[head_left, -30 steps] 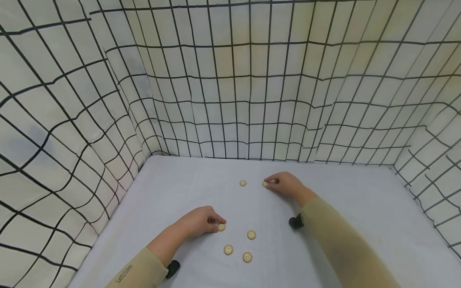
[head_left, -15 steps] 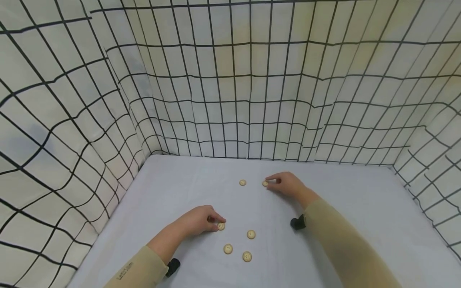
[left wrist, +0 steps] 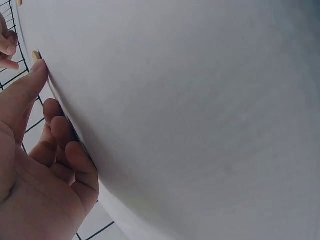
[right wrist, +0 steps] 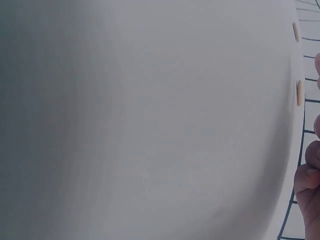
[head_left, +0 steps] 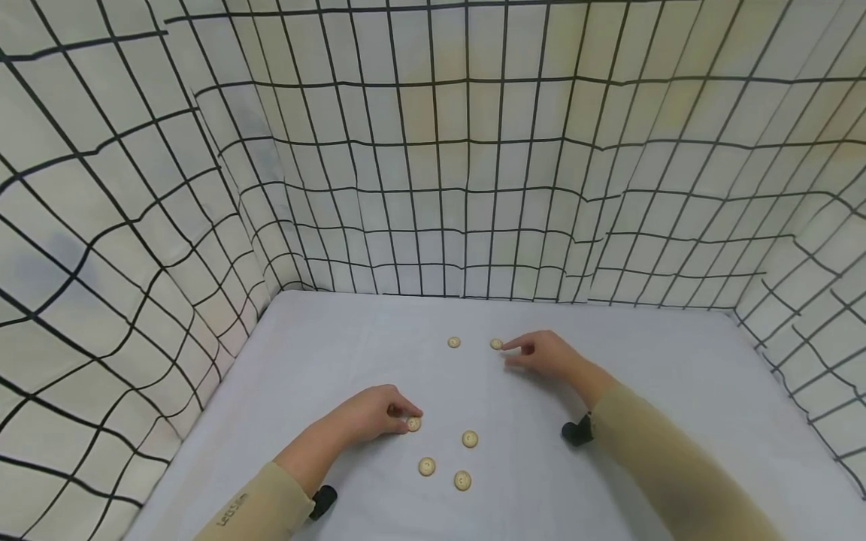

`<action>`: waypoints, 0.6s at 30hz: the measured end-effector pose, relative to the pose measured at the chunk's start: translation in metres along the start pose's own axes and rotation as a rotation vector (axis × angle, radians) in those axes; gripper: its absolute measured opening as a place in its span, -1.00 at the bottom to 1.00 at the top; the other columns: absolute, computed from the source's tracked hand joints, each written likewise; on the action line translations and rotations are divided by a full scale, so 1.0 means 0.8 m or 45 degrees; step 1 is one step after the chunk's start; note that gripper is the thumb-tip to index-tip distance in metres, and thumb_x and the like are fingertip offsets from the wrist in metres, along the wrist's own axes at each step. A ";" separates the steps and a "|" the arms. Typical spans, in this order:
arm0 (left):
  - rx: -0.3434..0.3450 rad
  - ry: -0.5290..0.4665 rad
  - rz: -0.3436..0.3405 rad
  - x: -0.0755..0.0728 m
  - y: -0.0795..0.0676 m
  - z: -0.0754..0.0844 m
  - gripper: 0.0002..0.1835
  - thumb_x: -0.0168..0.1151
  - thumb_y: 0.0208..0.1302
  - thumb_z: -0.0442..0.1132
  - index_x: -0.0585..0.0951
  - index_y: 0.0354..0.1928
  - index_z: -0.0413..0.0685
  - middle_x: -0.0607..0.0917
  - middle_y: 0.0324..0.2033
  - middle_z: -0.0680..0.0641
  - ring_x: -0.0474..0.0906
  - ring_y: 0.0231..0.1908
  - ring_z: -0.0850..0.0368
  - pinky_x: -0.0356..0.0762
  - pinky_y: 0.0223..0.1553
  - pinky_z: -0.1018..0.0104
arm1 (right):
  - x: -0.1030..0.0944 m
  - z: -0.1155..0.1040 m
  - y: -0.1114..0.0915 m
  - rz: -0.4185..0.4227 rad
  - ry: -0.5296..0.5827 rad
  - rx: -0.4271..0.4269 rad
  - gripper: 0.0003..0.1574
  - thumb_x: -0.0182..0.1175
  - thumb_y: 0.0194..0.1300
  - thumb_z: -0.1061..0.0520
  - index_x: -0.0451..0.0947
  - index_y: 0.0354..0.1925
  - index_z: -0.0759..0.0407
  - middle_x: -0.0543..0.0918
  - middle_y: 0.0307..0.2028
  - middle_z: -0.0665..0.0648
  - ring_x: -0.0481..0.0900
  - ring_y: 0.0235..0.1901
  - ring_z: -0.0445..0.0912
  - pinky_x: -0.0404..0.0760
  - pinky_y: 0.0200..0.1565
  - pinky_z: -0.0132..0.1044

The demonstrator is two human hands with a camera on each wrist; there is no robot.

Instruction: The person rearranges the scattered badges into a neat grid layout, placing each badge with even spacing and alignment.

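In the head view, my left hand (head_left: 374, 415) pinches a round cream button (head_left: 413, 424) between thumb and forefinger on the white cloth. Its edge shows past the fingertips in the left wrist view. Farther back, my right hand (head_left: 546, 356) has its thumb and forefinger spread apart, the forefinger tip beside a second button (head_left: 497, 344) that lies flat. To the left of that one lies another button (head_left: 454, 343). Three more buttons rest nearer to me: one to the right (head_left: 470, 439), one lower left (head_left: 427, 466) and one lower right (head_left: 463, 481).
White cloth (head_left: 379, 330) covers the table. Walls of white fabric with a black grid (head_left: 467, 188) rise at the back and both sides. A small black device sits at the left wrist (head_left: 323, 502) and another at the right wrist (head_left: 577, 430).
My right hand has let go of the back right button and drawn slightly right and toward me, its thumb and forefinger parting. The left hand still pinches its button in the same place.
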State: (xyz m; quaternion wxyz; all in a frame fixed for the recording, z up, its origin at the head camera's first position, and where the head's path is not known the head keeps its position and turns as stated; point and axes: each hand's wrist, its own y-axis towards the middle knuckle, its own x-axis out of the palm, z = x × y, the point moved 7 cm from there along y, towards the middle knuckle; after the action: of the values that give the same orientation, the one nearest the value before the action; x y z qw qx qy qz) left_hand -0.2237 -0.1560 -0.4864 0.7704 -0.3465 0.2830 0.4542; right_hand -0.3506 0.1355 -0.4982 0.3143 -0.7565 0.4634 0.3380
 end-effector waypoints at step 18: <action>0.043 0.049 0.050 -0.002 -0.003 0.004 -0.72 0.44 0.17 -0.24 0.77 -0.07 0.19 0.59 -0.32 0.18 0.47 -0.26 0.24 0.49 -0.13 0.18 | 0.036 -0.038 -0.049 -0.221 0.002 -0.208 -0.64 0.48 0.11 -0.10 0.74 -0.06 -0.27 0.59 -0.49 -0.12 0.47 -0.39 -0.17 0.48 -0.30 -0.27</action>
State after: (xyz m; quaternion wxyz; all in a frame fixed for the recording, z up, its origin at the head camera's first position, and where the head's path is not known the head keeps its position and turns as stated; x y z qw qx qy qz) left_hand -0.2215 -0.1548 -0.4824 0.7615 -0.3367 0.3121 0.4575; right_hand -0.2983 0.1121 -0.4979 0.2794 -0.8170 0.3674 0.3456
